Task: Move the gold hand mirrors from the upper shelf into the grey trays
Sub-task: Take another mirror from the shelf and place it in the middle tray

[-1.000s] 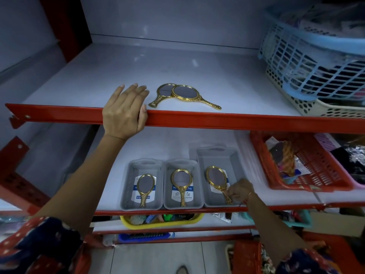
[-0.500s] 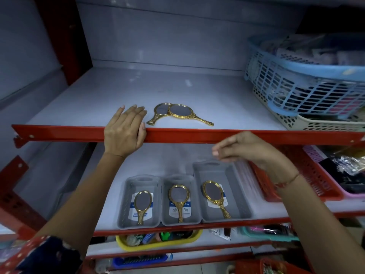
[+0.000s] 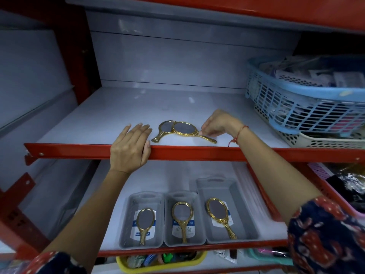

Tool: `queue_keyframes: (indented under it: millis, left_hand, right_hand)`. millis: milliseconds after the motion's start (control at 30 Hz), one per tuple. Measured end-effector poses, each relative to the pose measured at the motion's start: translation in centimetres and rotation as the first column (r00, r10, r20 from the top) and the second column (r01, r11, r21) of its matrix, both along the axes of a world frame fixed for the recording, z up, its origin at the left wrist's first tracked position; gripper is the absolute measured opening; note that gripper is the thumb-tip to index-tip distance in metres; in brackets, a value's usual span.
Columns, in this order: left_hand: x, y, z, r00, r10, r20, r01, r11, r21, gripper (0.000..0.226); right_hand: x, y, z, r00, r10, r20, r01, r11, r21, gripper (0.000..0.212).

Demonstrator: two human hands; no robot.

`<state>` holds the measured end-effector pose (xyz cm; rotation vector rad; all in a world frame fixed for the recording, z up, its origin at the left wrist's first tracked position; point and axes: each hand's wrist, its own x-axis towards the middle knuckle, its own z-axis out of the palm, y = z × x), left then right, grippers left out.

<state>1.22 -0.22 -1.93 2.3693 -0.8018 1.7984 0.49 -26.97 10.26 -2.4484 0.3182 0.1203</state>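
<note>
Now right hand point(image 3: 219, 124) (perhaps) pinches mirror point(image 3: 184, 128).

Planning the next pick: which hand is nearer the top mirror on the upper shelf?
Right. The right hand touches the top mirror at its handle; the left hand rests on the shelf edge, left of both mirrors.

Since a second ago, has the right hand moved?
Yes. The right hand has risen from the rightmost grey tray on the lower shelf to the overlapping mirrors on the upper shelf.
</note>
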Motion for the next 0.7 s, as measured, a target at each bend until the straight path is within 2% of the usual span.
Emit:
queue_keyframes:
  millis: [167, 267, 333, 467, 533, 700]
  left_hand:
    - [0.2, 0.1, -0.1, 1.000, 0.005, -0.007, -0.005, 1.000, 0.001, 0.048]
    - [0.3, 0.1, -0.2, 1.000, 0.004, 0.002, -0.004, 1.000, 0.001, 0.047]
    - [0.3, 0.1, -0.2, 1.000, 0.003, 0.007, -0.003, 1.000, -0.002, 0.047]
    - [0.3, 0.0, -0.1, 1.000, 0.002, 0.017, -0.002, 1.000, -0.005, 0.047]
    - [0.3, 0.1, -0.2, 1.000, 0.005, 0.016, -0.005, 1.000, -0.002, 0.047]
    - [0.3, 0.0, -0.1, 1.000, 0.007, 0.005, -0.007, 1.000, 0.000, 0.047]
  right_hand:
    - [1.4, 0.4, 0.0, 0.984, 0.044, -0.170, -0.041, 0.999, 0.024, 0.043]
    - [1.5, 0.4, 0.1, 0.979, 0.052, -0.197, -0.051, 0.999, 0.008, 0.042]
    - [1.3, 0.3, 0.2, 0.975, 0.055, -0.216, -0.044, 0.998, 0.054, 0.041]
    - [0.3, -0.3, 0.5, 0.978, 0.085, -0.189, -0.043, 0.976, 0.215, 0.035]
    - [-0.7, -0.8, 0.7, 0.984, 0.099, -0.150, -0.048, 0.948, 0.315, 0.023]
    - [-4.6, -1.8, 1.2, 0.987, 0.155, -0.041, -0.097, 0.784, 0.613, 0.020]
